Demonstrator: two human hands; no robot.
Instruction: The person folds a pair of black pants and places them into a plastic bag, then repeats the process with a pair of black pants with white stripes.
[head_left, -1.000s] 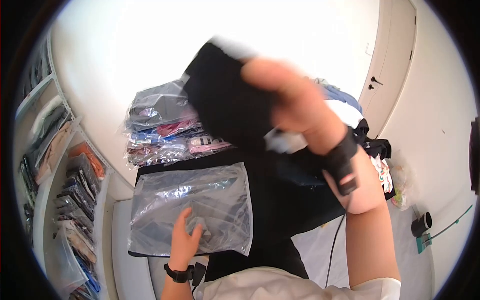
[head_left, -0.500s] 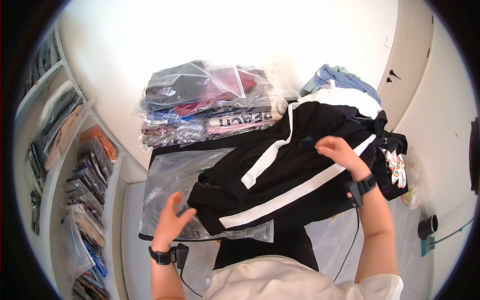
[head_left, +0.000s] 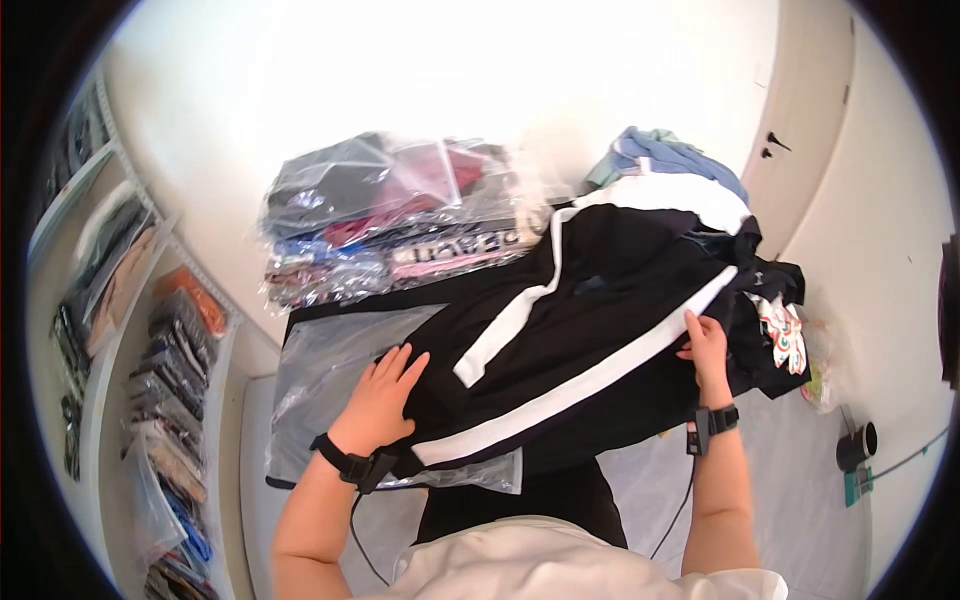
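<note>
Black track pants with white side stripes lie slantwise across the table, their leg ends toward the left. My left hand rests on the leg ends with its fingers spread. At the lower stripe, toward the right, my right hand has its fingers curled on the fabric and pinches it. Under the leg ends lies a clear plastic bag, partly covered by the pants.
Bagged clothes are stacked at the back of the table. Blue and white garments are heaped at the back right, with a colourful print below. Shelves of bagged clothes stand left; a door is at right.
My left hand has come down onto the leg ends of the pants. My right hand has moved down and right from above the pants to the lower stripe.
</note>
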